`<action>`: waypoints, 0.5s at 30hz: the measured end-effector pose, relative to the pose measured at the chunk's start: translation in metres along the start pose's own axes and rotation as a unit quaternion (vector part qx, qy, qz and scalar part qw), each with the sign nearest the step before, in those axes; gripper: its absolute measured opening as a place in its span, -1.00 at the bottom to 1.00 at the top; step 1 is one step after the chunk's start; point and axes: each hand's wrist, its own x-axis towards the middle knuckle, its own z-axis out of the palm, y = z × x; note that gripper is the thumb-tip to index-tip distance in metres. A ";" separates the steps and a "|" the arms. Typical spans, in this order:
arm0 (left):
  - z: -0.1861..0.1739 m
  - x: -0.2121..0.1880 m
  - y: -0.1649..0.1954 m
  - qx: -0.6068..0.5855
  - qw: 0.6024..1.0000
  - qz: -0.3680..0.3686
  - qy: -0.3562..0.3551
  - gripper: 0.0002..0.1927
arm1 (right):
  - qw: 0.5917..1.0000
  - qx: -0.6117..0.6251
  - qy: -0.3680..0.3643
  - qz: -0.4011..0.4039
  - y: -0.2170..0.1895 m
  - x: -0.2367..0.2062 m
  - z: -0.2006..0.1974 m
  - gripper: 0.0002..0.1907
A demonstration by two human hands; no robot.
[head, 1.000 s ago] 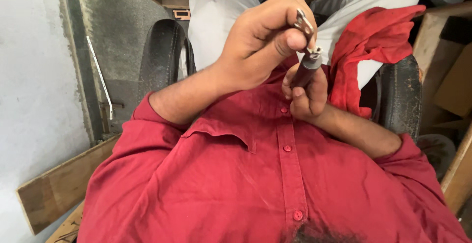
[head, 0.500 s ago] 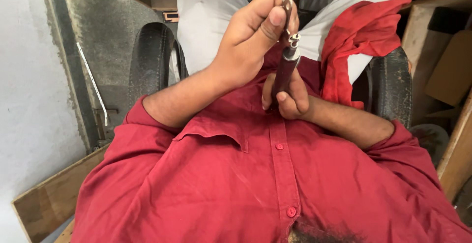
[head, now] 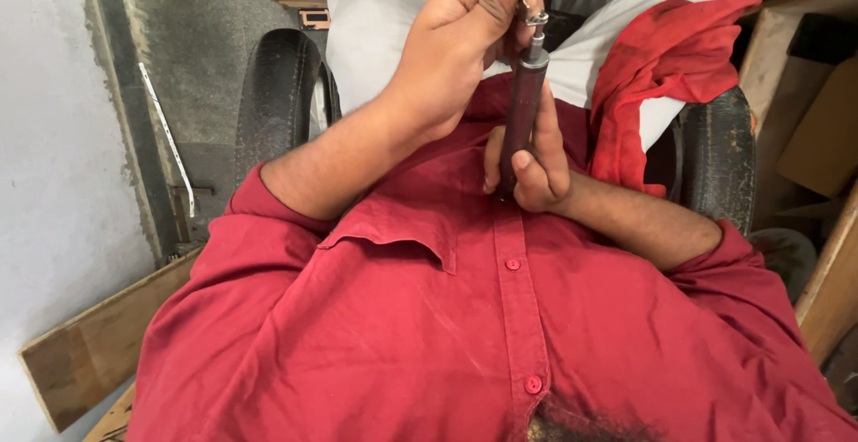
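My right hand is wrapped around the lower end of a dark brown tube-shaped tool that stands nearly upright in front of my red shirt. My left hand is raised above it, fingers pinched on a small metal piece sticking out of the tube's grey top end. The tip of that metal piece runs out of view at the top edge.
A red cloth lies over my white trousers. Black tyres stand on both sides of my lap. A wooden plank is at lower left, wooden boards at right, a pale wall at left.
Both hands rose toward the top of the view. The left hand drew the metal piece upward, and more of the dark tube now shows between the hands.
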 end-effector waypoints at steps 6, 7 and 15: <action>-0.002 0.002 0.000 -0.006 1.000 -0.021 0.019 -0.69 | 1.000 -0.015 0.023 0.010 -0.002 0.002 0.003 -0.22; -0.002 0.002 0.000 -0.002 1.000 -0.021 0.020 -0.69 | 0.999 -0.015 0.026 0.012 -0.002 0.002 0.003 -0.22; -0.006 0.003 -0.005 -0.003 1.000 -0.018 0.019 -0.67 | 0.997 -0.033 -0.024 -0.072 0.008 -0.001 -0.004 -0.24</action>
